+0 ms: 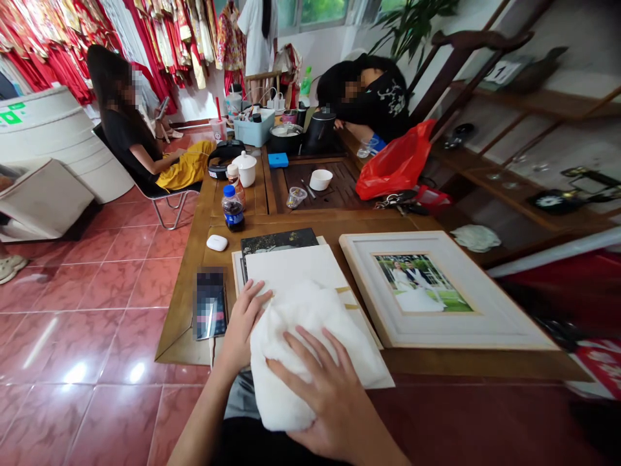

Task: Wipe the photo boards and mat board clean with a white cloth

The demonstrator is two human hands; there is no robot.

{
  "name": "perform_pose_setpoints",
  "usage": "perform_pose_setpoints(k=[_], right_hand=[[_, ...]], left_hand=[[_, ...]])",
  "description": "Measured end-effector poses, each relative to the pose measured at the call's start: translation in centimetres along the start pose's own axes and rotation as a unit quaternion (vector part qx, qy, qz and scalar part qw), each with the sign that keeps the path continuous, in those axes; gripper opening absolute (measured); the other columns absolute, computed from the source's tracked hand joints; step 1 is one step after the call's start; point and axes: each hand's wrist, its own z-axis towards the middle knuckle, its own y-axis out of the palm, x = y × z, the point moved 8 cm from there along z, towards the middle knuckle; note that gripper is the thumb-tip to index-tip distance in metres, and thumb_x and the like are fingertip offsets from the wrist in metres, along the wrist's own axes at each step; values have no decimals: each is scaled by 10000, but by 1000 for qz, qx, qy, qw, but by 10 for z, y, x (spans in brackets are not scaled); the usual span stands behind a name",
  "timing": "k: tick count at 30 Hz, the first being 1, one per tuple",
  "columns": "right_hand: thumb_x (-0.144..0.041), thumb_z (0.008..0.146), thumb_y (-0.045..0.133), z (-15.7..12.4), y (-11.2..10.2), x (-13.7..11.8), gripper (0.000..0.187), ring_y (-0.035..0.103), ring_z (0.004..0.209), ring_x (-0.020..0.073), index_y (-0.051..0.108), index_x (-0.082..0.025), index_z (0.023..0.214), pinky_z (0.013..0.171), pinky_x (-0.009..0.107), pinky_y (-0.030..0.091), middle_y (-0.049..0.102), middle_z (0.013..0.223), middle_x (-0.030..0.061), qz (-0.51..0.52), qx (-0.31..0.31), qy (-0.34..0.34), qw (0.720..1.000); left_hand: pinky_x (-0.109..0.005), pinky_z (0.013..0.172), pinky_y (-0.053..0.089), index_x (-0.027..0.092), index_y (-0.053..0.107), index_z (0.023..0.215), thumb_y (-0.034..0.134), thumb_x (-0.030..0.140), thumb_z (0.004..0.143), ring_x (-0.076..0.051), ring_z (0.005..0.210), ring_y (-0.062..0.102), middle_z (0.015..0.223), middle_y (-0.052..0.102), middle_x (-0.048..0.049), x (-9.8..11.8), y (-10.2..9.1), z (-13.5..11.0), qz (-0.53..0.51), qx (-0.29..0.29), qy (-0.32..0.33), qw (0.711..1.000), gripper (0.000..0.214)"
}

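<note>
A thick, fluffy white cloth [286, 323] lies bunched over the near part of a white board [295, 265] with gold-coloured marks on its right side. My right hand [330, 382] is on the cloth, its fingers spread over the top and its thumb tucked at the near edge, holding it. At the board's left edge, beside the cloth, my left hand [245, 323] rests with its fingers stretched out. Beneath the board are a dark picture panel [276, 241] and other pale sheets, mostly covered. The board's near left part is hidden by the cloth.
A framed photo [422, 285] lies to the right on the wooden table [187, 323]. To the left are a phone [211, 304] with a cable, a white earbud case [217, 243] and a dark drink bottle [233, 208]. Beyond, a red bag [395, 165] and seated people.
</note>
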Motion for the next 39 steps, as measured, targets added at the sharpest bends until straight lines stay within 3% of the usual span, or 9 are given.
perform_pose_setpoints(k=[12, 18, 22, 27, 36, 39], right_hand=[[-400, 788, 667, -44, -23, 66, 664, 480, 1308, 408, 532, -248, 1420, 1041, 574, 342, 489, 1462, 186, -86, 42, 88, 991], [-393, 781, 698, -31, -15, 53, 662, 470, 1320, 399, 545, -288, 1416, 1100, 595, 284, 515, 1469, 152, -51, 28, 103, 993], [-508, 758, 716, -11, -5, 29, 689, 479, 1317, 376, 556, -319, 1401, 1128, 570, 233, 553, 1447, 131, -22, 24, 73, 997], [-465, 711, 732, 4, 4, 16, 740, 460, 1342, 359, 543, -313, 1410, 1139, 571, 186, 550, 1451, 149, -14, -1, 40, 999], [-478, 828, 677, -19, -11, 80, 654, 505, 1291, 360, 537, -323, 1448, 1070, 533, 334, 516, 1466, 123, -64, 18, 126, 990], [-459, 857, 641, -20, -15, 91, 606, 503, 1280, 364, 554, -291, 1433, 1015, 515, 391, 528, 1433, 138, -85, 29, 156, 984]], left_hand=[[-541, 1267, 239, 257, 519, 1433, 328, 259, 1090, -257, 1572, 197, 1591, 406, -84, 2, 1, -1, 21, 5, -6, 1000, 392], [-548, 1262, 249, 258, 524, 1429, 324, 257, 1090, -265, 1566, 214, 1589, 411, -85, 1, 2, 0, 19, 8, -5, 1000, 394], [-552, 1261, 248, 262, 521, 1433, 323, 266, 1089, -264, 1567, 212, 1586, 416, -84, 1, 1, 0, 16, 10, -6, 1000, 396], [-571, 1252, 258, 278, 501, 1452, 370, 285, 1076, -285, 1569, 205, 1601, 395, -90, -1, 2, 0, 11, -3, 5, 1000, 398], [-543, 1265, 237, 257, 510, 1444, 321, 274, 1093, -258, 1570, 199, 1597, 397, -83, 1, 2, -1, 21, 5, -6, 1000, 399], [-542, 1264, 242, 255, 512, 1438, 318, 274, 1094, -259, 1570, 199, 1594, 400, -86, 0, 2, -2, 21, 5, -4, 1000, 396]])
